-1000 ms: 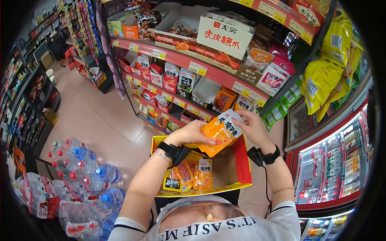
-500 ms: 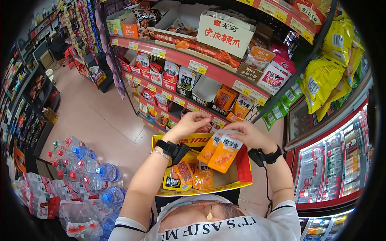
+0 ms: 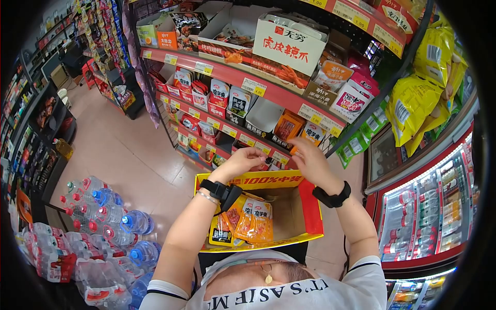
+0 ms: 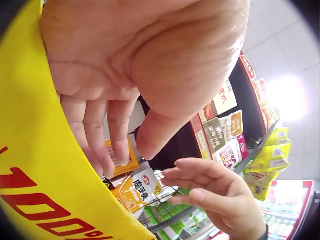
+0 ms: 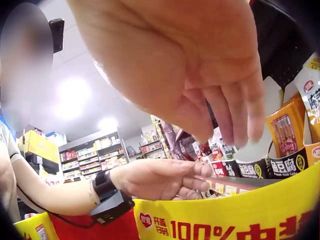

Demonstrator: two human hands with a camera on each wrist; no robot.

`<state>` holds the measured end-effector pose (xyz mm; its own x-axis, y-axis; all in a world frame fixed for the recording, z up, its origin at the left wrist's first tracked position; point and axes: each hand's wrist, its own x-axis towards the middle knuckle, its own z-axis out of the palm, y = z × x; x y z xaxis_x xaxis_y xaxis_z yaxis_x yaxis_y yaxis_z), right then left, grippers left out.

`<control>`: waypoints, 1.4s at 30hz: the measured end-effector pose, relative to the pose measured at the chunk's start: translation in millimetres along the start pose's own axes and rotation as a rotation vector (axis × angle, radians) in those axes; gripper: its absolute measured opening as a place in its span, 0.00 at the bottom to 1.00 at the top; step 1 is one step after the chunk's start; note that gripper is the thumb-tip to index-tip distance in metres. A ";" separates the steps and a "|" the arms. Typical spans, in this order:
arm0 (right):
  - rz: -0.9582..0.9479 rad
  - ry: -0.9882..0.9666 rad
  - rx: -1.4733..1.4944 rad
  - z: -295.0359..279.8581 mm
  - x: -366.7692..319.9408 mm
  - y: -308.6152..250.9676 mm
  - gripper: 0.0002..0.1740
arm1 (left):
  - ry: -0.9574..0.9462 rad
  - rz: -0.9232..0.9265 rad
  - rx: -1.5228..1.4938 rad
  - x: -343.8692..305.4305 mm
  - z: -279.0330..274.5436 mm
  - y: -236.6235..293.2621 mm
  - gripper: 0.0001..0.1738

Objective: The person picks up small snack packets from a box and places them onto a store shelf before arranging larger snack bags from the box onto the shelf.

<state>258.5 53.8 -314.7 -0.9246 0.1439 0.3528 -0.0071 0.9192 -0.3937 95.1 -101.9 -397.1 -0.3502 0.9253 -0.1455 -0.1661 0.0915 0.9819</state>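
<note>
A yellow and red cardboard box (image 3: 314, 209) stands in front of the person's body. Two orange snack pouches (image 3: 257, 223) lie in it, overlapping other orange packets and a yellow-and-black packet (image 3: 220, 233) on the left side. Over the box's far edge, the left hand (image 3: 242, 162) hovers with loosely bent fingers and nothing in it. To its right the right hand (image 3: 314, 164) is raised, empty, its fingers reaching towards the low shelf. Beyond those fingers stand an orange pouch (image 3: 312, 134) and a carton of orange packets (image 3: 288, 127). The left wrist view shows the right hand (image 4: 220, 192) with fingers apart.
Shelves of boxed snacks with a red price rail (image 3: 227, 74) rise ahead. Yellow bags (image 3: 413, 108) hang at the right, above a lit drinks fridge (image 3: 429, 206). Several water bottles (image 3: 108, 217) crowd the floor at the left.
The right hand lowered the two orange pouches into the box, let go of them, and rose forward towards the shelf. Earlier, the left hand released the pouches; it now stays over the box's far edge.
</note>
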 end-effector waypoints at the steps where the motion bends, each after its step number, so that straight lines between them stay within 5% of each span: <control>1: 0.000 0.000 -0.001 0.9 3.1 6.6 0.24 | 0.001 -0.002 0.009 1.3 -0.3 -1.3 0.18; 4: 0.005 0.188 -0.320 9.0 12.4 29.3 0.29 | -0.002 -0.007 0.033 2.7 -0.2 -2.6 0.18; 9: 0.398 -0.017 -0.496 4.8 28.3 44.5 0.43 | -0.008 -0.001 0.051 3.9 -1.9 -5.6 0.17; 16: 0.271 0.124 -0.695 18.6 16.1 56.6 0.43 | -0.030 0.024 -0.001 7.5 -5.6 -14.8 0.16; 22: 0.197 0.257 -0.684 15.9 15.8 57.3 0.24 | -0.022 0.000 0.053 6.3 -3.4 -9.6 0.16; 24: 0.273 0.100 -0.734 14.8 16.3 61.3 0.12 | -0.015 0.000 0.048 5.3 -3.9 -9.3 0.16; 27: 0.256 0.054 -0.720 13.1 15.5 57.5 0.07 | -0.018 0.014 0.020 3.2 -4.1 -8.9 0.16; 37: 0.049 0.300 -0.572 -17.3 -3.6 -0.4 0.04 | -0.011 0.009 0.037 6.3 -5.1 -11.1 0.16; 39: -0.030 0.431 -0.328 -24.0 -5.9 -17.7 0.02 | -0.012 0.019 0.049 6.3 -4.9 -11.0 0.16; 42: 0.111 0.265 -0.162 -32.9 -10.6 -34.3 0.03 | 0.051 -0.016 0.012 6.4 -5.9 -10.3 0.17</control>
<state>281.1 32.9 -277.0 -0.7849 0.3172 0.5322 0.1684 0.9359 -0.3095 89.1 -99.0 -408.9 -0.3941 0.9038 -0.1668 -0.1615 0.1106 0.9807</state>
